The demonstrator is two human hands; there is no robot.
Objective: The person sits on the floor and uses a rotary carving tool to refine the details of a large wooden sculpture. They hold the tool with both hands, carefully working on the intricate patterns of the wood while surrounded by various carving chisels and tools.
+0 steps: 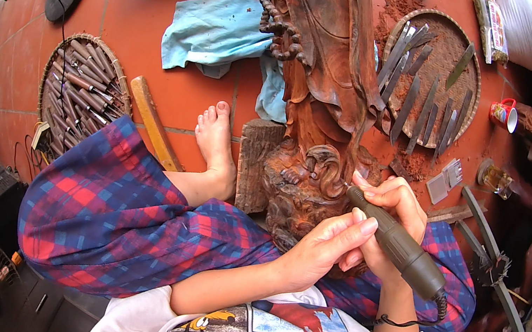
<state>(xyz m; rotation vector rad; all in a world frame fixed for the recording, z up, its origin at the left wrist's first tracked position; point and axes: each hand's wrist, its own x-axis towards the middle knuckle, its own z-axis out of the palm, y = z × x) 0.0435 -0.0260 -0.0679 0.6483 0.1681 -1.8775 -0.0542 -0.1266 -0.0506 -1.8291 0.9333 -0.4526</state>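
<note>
On the orange tiled floor (20,69), woven trays (442,15) of chisels (82,80) and files (423,115) flank a dark wood carving (330,42), a rough block (254,167) beside its base (289,198), which lies just beyond the right hand (407,211) curled around a green rotary tool (403,253) and the left hand (326,241) bunched against that tool.

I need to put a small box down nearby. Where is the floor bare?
The widest bare red floor lies between the tool basket and the blue cloth. A smaller patch sits between that cloth, the curved wooden piece and the bare foot. Right of the carving is crowded: a tray of flat metal tools, a red mug, a glass and sawdust.
</note>
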